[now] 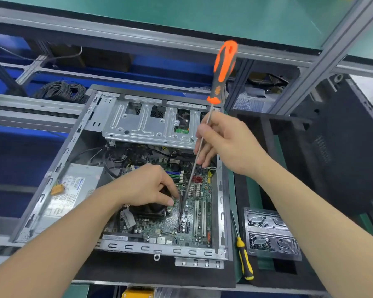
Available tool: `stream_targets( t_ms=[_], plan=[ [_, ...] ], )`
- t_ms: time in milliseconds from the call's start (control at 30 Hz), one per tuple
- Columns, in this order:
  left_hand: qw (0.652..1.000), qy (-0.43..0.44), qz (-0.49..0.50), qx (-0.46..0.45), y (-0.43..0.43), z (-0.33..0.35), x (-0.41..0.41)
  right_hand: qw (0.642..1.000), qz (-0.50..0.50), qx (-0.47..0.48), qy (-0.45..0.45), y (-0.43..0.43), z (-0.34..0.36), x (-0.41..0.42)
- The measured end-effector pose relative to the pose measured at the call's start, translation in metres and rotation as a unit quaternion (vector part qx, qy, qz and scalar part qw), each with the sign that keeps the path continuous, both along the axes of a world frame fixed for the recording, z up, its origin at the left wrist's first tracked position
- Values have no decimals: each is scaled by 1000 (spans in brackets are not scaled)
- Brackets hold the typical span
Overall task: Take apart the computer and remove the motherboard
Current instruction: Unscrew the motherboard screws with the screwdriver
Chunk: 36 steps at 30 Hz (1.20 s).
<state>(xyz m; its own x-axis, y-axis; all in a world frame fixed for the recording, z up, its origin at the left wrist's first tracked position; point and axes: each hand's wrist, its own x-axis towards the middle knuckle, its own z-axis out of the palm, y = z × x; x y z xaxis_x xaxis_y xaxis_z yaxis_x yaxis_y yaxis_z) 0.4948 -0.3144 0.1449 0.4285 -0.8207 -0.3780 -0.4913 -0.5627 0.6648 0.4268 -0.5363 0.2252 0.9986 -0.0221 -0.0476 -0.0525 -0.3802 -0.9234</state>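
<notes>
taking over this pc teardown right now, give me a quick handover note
Right hand pinches the shaft of the orange screwdriver, tip down at the motherboard beside the fan.
Left hand lies curled over the fan; its grip is unclear.
Done: case open.
To do: motherboard, fan and power supply still inside.
Yellow screwdriver and screw tray sit right of the case.
</notes>
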Motion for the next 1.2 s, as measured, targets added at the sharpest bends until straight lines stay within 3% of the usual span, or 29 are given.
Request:
stream_targets(
  t_ms=[167, 367, 1200],
  plan=[
    [1000, 12, -15, -16, -2, 2, 4, 987, 111, -91, 70, 30, -30, -7],
    [997, 69, -24, 0, -5, -2, 0, 964, 150, -214, 39, 38, -45, -12],
    [991, 117, -41, -57, -7, 4, 1, 973, 116, -196, 30, 28, -43, -15]
  ],
)
